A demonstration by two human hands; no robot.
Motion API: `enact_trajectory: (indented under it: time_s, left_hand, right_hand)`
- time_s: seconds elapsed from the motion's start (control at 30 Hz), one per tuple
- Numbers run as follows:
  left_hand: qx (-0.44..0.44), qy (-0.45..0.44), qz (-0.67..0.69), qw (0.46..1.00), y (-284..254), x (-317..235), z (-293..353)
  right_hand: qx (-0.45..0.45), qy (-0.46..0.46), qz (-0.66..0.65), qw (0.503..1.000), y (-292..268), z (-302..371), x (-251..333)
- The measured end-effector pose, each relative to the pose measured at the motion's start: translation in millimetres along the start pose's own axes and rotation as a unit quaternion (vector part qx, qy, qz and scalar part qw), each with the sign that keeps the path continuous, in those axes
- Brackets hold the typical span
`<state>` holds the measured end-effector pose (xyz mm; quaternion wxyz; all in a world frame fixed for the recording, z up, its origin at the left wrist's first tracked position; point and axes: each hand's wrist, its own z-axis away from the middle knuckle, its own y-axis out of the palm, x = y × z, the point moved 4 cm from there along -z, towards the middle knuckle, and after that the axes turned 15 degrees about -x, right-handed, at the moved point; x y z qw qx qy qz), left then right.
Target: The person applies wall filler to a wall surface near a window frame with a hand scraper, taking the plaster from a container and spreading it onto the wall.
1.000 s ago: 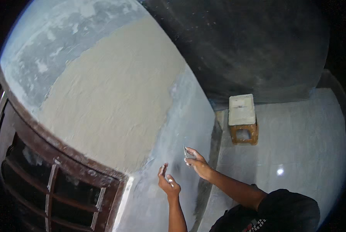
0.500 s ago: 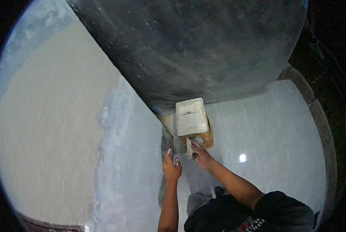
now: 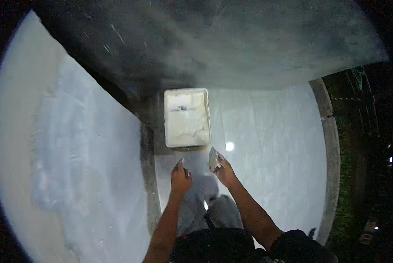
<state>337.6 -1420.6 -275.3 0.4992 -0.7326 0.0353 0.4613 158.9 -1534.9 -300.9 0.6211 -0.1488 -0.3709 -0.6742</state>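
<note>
The right hand (image 3: 224, 172) gripped a pale, crumpled pad (image 3: 213, 159) just below the white, smeared tray (image 3: 187, 117); the left hand (image 3: 180, 177) hung loosely curled, empty.

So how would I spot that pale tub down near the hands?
Find the dark curved wall across the top, and follow it down to the pale shiny floor. The tray sits at that junction, just above the left hand and the right hand. It is the only boxy, raised-rim, cream-white thing there.

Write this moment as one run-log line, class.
left hand: empty, fingers loosely curled | right hand: holds small pale scraper-like tool | white tray: just ahead of both hands | wall: pale, at left
</note>
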Motion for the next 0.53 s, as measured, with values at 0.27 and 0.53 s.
enact_trajectory:
  time_s: [0.27, 0.53]
  left_hand:
    - [0.086, 0.008, 0.014, 0.996, 79.8, 90.2, -36.5]
    - [0.156, -0.101, 0.005, 0.983, 157.6, 133.5, -41.1]
  right_hand:
    - [-0.084, -0.384, 0.481, 0.784, 40.7, -93.5, -18.6]
    - [-0.034, -0.438, 0.669, 0.6, 5.4, -158.1, -64.2]
